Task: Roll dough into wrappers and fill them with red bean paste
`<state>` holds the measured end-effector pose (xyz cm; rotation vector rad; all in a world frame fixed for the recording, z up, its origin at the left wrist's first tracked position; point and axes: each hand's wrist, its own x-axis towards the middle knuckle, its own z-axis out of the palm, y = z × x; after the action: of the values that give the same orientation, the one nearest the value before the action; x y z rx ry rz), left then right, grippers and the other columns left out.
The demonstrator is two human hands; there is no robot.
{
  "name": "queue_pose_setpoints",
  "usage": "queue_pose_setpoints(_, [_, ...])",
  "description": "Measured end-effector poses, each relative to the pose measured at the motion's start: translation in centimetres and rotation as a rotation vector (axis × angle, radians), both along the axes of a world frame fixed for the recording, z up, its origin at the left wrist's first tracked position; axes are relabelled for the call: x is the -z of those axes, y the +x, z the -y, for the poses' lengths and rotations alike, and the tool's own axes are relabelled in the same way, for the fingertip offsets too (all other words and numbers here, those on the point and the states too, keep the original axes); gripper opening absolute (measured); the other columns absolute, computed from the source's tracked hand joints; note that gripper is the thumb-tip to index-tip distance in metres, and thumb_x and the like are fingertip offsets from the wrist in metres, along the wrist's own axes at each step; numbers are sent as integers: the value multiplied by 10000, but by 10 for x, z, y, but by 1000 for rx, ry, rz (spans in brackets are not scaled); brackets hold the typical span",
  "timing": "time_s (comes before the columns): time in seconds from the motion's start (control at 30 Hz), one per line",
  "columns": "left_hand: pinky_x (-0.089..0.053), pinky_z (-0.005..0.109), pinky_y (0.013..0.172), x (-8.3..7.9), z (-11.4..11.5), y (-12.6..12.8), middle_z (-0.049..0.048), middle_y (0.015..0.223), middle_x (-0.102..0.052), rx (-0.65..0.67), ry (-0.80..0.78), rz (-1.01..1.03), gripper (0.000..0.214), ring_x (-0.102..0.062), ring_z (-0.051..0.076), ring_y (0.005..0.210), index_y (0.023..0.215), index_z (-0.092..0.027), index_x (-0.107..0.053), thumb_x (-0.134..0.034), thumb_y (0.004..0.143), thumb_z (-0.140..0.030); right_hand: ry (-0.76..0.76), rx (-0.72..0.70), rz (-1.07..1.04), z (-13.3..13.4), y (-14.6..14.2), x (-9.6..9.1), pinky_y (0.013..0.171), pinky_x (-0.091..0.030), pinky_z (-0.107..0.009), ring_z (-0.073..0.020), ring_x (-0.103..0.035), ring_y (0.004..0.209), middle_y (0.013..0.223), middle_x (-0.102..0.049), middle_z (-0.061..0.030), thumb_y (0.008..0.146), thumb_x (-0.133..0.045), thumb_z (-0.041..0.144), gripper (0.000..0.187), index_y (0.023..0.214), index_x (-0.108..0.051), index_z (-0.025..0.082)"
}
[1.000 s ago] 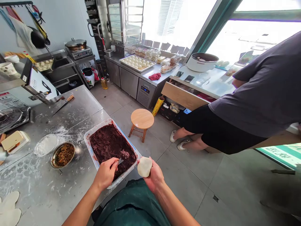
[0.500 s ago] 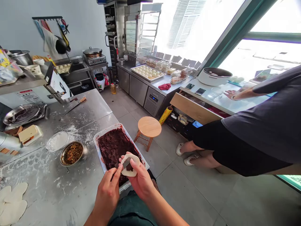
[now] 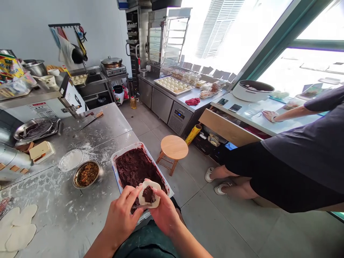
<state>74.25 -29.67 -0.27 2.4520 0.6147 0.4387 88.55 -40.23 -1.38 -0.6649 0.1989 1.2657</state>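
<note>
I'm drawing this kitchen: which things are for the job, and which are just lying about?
For the job: round white dough wrapper; dark-red paste; rectangular whitish plastic tub.

Apparently just lying about: round wooden stool; wooden-handled metal knife; crumpled red cloth.

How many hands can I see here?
3: a left hand beside the dough, a right hand holding it, and a co-worker's hand on the counter. The co-worker's other hand is out of sight.

Paste (image 3: 148, 194) now on dough (image 3: 151, 183), seemingly
</note>
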Motion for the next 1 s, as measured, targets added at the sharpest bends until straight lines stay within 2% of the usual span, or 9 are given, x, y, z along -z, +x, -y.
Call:
queue_pose_setpoints(0.13, [-650,291,845,3,-2,7,74,1207,-680,103,155,-9,435,-745,178,995,1439,-280,-540,-552,1005,-320,1,-3,-104,-2,-5,-8,647,-525,-237,-155,-686,813,1037,-810,-59,879,-750,446,399,1181,-728,187])
queue_pose_setpoints(0.2, [-642,267,847,3,-2,9,78,1248,-676,136,195,-5,402,-745,169,1024,1414,-272,-555,-538,1012,-278,-11,6,-120,-2,-7,-8,603,-510,-235,-119,-625,663,918,-797,-23,872,-763,458,367,1129,-744,197])
queue_pose_setpoints(0.27, [-636,250,844,0,0,11,86,1291,-673,168,217,18,387,-741,165,1055,1395,-261,-564,-524,1011,-233,-38,10,-118,-2,-8,-6,569,-495,-232,-104,-585,608,903,-791,-9,852,-784,433,345,1117,-751,215])
queue_pose_setpoints(0.37, [-635,258,875,-4,5,10,76,1267,-690,141,146,51,340,-727,173,1110,1334,-268,-595,-531,1004,-220,-50,34,-43,1,-10,-5,591,-507,-228,-138,-642,744,1040,-807,-58,833,-796,376,346,1131,-756,205])
queue_pose_setpoints(0.5, [-627,264,950,-5,11,5,67,1294,-683,61,12,49,450,-724,172,1129,1422,-305,-545,-627,980,-331,-66,74,-15,3,-13,-7,596,-525,-234,-206,-681,953,1115,-809,-96,819,-810,425,381,1123,-762,200])
queue_pose_setpoints(0.67, [-637,303,961,2,16,5,122,1370,-653,65,134,47,516,-708,225,1203,1450,-252,-510,-635,967,-383,-60,71,-91,2,-19,-10,541,-484,-181,-144,-683,854,1052,-817,-58,881,-764,452,354,1140,-770,210])
queue_pose_setpoints(0.8, [-636,319,966,1,17,8,133,1357,-668,95,172,35,469,-699,239,1225,1433,-248,-513,-594,983,-353,-67,55,-64,3,-23,-14,565,-501,-164,-134,-702,896,1144,-812,-58,910,-733,455,360,1180,-763,219])
queue_pose_setpoints(0.93, [-636,290,936,-3,18,8,115,1297,-691,92,158,66,355,-707,215,1189,1333,-237,-571,-585,986,-311,-30,38,-65,5,-25,-17,778,-573,-195,-162,-705,1024,1185,-800,-82,911,-727,456,396,1196,-754,181])
queue_pose_setpoints(1.0, [-626,279,965,-4,18,6,98,1307,-693,83,145,84,368,-699,201,1208,1353,-247,-576,-595,990,-309,-14,32,-79,5,-23,-16,778,-579,-217,-168,-705,1004,1186,-798,-89,909,-723,463,398,1185,-753,177])
